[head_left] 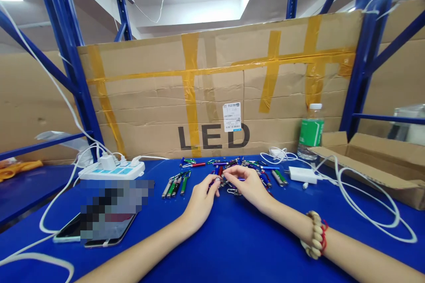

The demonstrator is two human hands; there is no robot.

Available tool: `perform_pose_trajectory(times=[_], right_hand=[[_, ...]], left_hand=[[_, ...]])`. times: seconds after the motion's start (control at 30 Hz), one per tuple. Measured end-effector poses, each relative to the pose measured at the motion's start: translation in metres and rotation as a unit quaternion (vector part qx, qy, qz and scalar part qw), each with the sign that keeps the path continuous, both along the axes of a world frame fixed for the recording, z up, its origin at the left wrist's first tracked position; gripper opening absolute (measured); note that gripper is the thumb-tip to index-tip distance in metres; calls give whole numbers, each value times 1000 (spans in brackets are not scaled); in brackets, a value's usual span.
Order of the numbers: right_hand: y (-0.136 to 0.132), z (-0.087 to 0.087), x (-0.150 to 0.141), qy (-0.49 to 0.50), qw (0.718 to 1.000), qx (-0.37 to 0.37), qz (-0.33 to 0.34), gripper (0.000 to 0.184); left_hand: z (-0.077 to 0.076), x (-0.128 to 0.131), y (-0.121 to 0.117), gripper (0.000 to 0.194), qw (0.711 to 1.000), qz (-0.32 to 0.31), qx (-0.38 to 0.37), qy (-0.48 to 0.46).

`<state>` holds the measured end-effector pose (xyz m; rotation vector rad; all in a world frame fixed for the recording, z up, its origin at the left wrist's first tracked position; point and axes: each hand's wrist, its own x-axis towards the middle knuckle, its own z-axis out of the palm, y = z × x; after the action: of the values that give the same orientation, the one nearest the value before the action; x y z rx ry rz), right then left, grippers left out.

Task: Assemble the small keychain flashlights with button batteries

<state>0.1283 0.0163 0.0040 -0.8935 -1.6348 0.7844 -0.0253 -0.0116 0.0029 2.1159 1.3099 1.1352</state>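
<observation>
My left hand (201, 196) is closed, its thumb and fingers pinched together over the blue tabletop (229, 243). A small silvery bit shows at its fingertips, but what it grips is mostly hidden. Close beside it, my right hand (249, 184) is also closed in a pinch; I cannot make out what lies between the fingertips. Behind and around both hands spreads a pile of slim metal tubes with clips (265, 177) in blue, red, green and silver. A metal clip (234, 192) lies just below the right fingers. Left of the hands, several tubes (175, 185) lie side by side.
Two phone-like devices (111, 234), partly blurred out, lie at left before a white power strip (113, 170). On the right are a white charger (303, 174), looping cables (395, 212), a bottle (311, 135) and an open cardboard box (381, 177). A cardboard wall (149, 110) stands behind.
</observation>
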Motion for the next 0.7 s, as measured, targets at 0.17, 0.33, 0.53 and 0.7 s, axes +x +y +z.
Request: perform_pose_trajectory(times=[0.17,0.33,0.53,0.7], right_hand=[[-1,3,3,-29,999,37,1,18],[0,5,8,-65,996,65,7,16],[5,5,14,-72,993,87,35,14],[11,4,15,-37,990,99,93,9]], left_hand=[[0,1,1,25,1000,-18,-9,5],[2,2,0,27,1000,-25,-7,5],[2,2,-1,27,999,-35,-4,7],[2,1,-1,28,999,-42,-14,9]])
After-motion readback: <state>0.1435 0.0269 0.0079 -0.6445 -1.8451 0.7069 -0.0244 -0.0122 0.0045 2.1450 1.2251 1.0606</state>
